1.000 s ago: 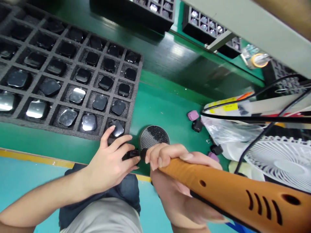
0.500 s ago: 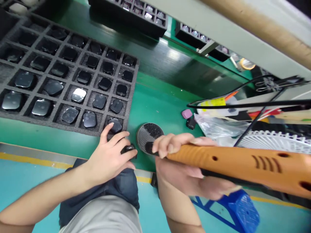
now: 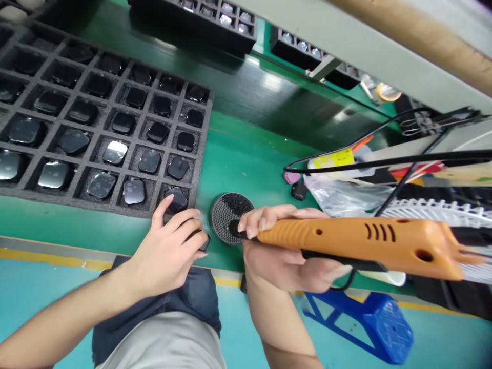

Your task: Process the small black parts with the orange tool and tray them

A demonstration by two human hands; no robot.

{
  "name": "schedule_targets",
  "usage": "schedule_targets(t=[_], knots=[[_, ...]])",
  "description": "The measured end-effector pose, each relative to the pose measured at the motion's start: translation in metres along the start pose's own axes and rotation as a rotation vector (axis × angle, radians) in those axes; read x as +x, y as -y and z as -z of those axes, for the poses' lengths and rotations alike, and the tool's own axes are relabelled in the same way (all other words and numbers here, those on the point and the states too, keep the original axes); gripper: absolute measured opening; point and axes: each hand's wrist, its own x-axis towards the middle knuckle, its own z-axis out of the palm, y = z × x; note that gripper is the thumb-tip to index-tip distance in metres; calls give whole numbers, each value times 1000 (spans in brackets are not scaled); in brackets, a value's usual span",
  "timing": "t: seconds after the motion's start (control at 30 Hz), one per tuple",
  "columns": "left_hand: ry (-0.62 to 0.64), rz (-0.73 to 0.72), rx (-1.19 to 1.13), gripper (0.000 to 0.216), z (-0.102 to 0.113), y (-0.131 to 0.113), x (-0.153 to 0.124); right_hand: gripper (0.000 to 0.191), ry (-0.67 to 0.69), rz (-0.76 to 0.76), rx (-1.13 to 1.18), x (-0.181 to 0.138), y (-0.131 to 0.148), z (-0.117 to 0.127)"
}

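My left hand (image 3: 169, 248) lies at the bench's front edge, fingers curled over a small black device (image 3: 205, 243), mostly hidden beneath them. Its index fingertip reaches a dark watch-like piece (image 3: 177, 199) in the corner cell of the grey foam tray (image 3: 154, 209). My right hand (image 3: 277, 256) is wrapped around a long orange handheld tool (image 3: 346, 238) with vent slots and a black strip underneath. The tool's black end overlaps the edge of a round perforated dish (image 3: 226, 211), part of whose face looks dark and grainy. Whether they touch I cannot tell.
Several dark watch-like pieces fill tray cells. Black cables (image 3: 365, 165) cross a plastic bag (image 3: 334, 197) on the right. A pink piece (image 3: 292, 177) and a black piece (image 3: 299, 190) lie nearby. A blue stool (image 3: 392, 328) stands below; a shelf beam (image 3: 346, 38) runs overhead.
The orange tool's far end has come leftward into view. My left hand has closed further over the small black device, hiding more of it. The whole view has shifted slightly.
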Motion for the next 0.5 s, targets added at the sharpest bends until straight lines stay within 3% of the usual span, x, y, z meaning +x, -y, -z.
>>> schedule_targets(t=[0.23, 0.37, 0.5], knots=[[-28, 9, 29, 15, -2, 0, 0, 49, 11, -3, 0, -1, -4, 0], [10, -1, -27, 8, 0, 1, -2, 49, 40, -13, -2, -5, 9, 1], [-12, -40, -54, 34, 2, 5, -4, 58, 60, -75, -32, -16, 30, -5]])
